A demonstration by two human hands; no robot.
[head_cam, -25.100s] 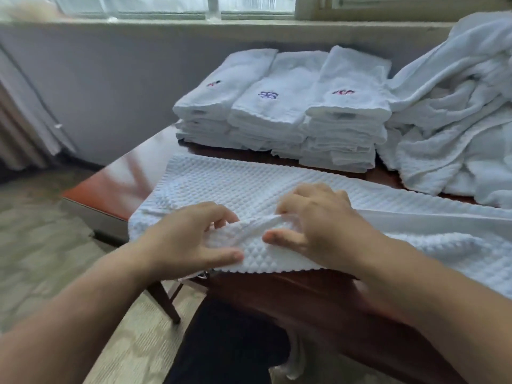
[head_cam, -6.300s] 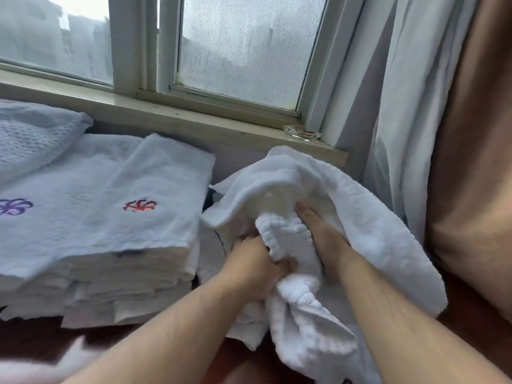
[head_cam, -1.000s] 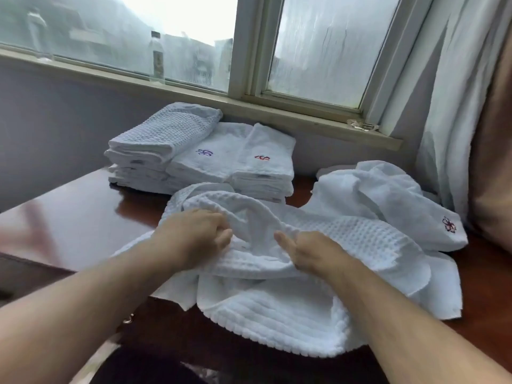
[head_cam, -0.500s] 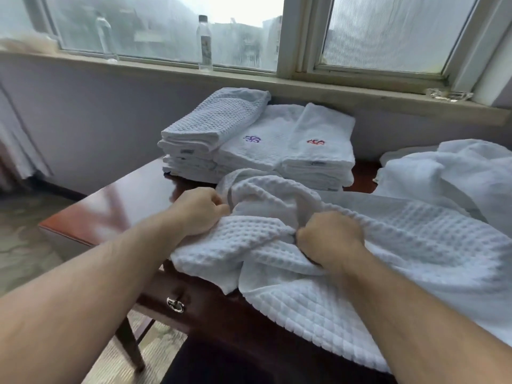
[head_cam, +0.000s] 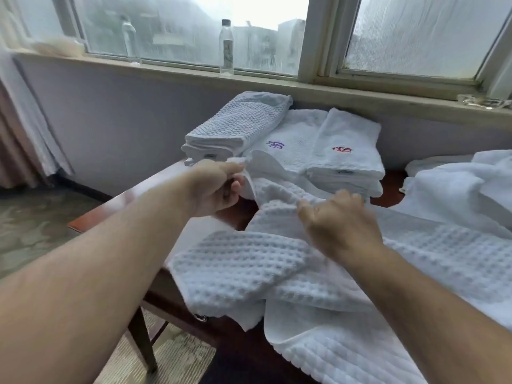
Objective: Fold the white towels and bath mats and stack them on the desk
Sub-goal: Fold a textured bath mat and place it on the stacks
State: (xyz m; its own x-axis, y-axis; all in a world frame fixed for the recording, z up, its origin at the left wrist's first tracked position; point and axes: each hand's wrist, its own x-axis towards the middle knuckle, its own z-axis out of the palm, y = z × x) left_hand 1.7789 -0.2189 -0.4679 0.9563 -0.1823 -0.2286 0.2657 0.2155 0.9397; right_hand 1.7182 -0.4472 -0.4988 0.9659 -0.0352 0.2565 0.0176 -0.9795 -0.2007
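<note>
Two bare hands are working a crumpled white waffle-weave bath mat point(head_cam: 243, 261) that is lying across the near half of a dark wooden desk point(head_cam: 116, 209). The left hand point(head_cam: 219, 187), at about 10 o'clock from the mat's middle, is pinching a raised edge of the mat between thumb and curled fingers, holding it off the wood. The right hand point(head_cam: 340, 225), toward 2 o'clock, is lying on a bunched ridge of the same mat with its fingers bent. Its fingertips are hiding behind the knuckles, so whether it is gripping or only pressing cannot be told. At 12 o'clock, against the wall, three folded piles are sitting side by side: folded bath mats point(head_cam: 238, 126), then a purple-embroidered towel point(head_cam: 291, 137) and a red-embroidered towel point(head_cam: 346, 142) topping theirs. At 3 o'clock, unfolded towels point(head_cam: 457, 184) are waiting in a heap. The main risk appears to be sitting at 6 o'clock, where a good part of the mat is hanging over the desk's front edge: a pull toward the body could be dragging the rest onto the floor. The lifted edge is also hovering just beside the folded piles, so a wide sweep might be knocking them askew. With layers twisting under the right hand, folding now would likely be trapping creases.
</note>
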